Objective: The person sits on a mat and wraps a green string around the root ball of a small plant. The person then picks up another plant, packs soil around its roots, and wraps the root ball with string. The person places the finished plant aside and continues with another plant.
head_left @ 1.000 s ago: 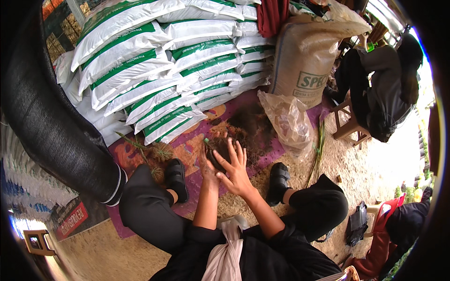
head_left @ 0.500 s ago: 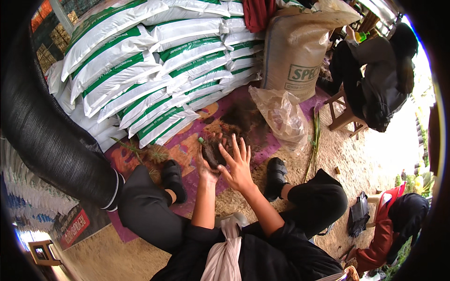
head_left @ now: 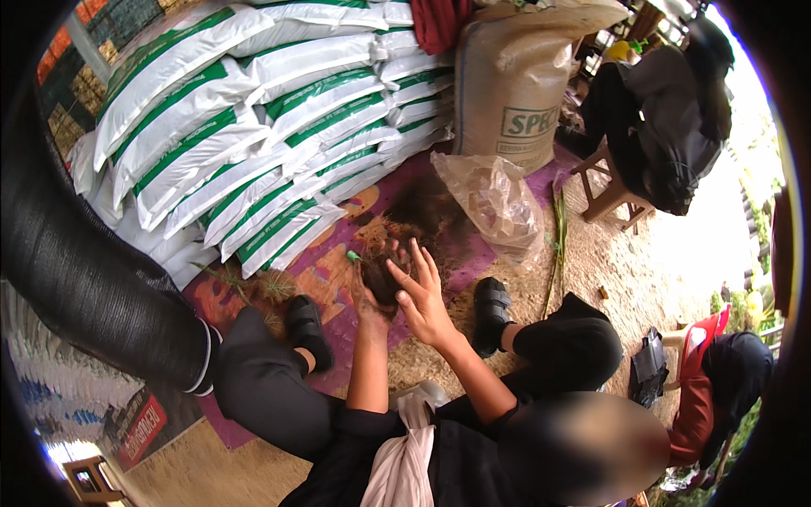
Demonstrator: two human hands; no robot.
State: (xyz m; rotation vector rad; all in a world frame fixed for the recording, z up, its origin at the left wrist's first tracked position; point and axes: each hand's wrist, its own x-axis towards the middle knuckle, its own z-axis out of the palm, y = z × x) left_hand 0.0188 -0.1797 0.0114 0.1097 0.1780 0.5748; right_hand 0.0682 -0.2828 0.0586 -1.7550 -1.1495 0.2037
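Note:
Between my hands is a dark brown, rough ball of soil (head_left: 383,282), partly hidden by my fingers. My left hand (head_left: 370,306) cups it from the left and below, its fingers curved around it. With fingers stretched out and slightly apart, my right hand (head_left: 425,306) lies against the ball's right side. A small green piece (head_left: 352,256) shows at the ball's upper left; I cannot make out what it is. Just beyond my hands, loose dark soil (head_left: 422,207) and brown fibres lie on a purple patterned mat (head_left: 342,317).
White-and-green sacks (head_left: 312,101) are stacked beyond the mat. A large tan sack (head_left: 511,93) and a clear plastic bag (head_left: 498,207) stand to their right. Long green stalks (head_left: 558,245) lie nearby. Two people sit at the right, one on a brown stool (head_left: 614,190). A black roll (head_left: 93,237) rises at left.
My right hand's fingers have come closer together and lie more against the ball, which stays between my hands. The whole view has shifted slightly.

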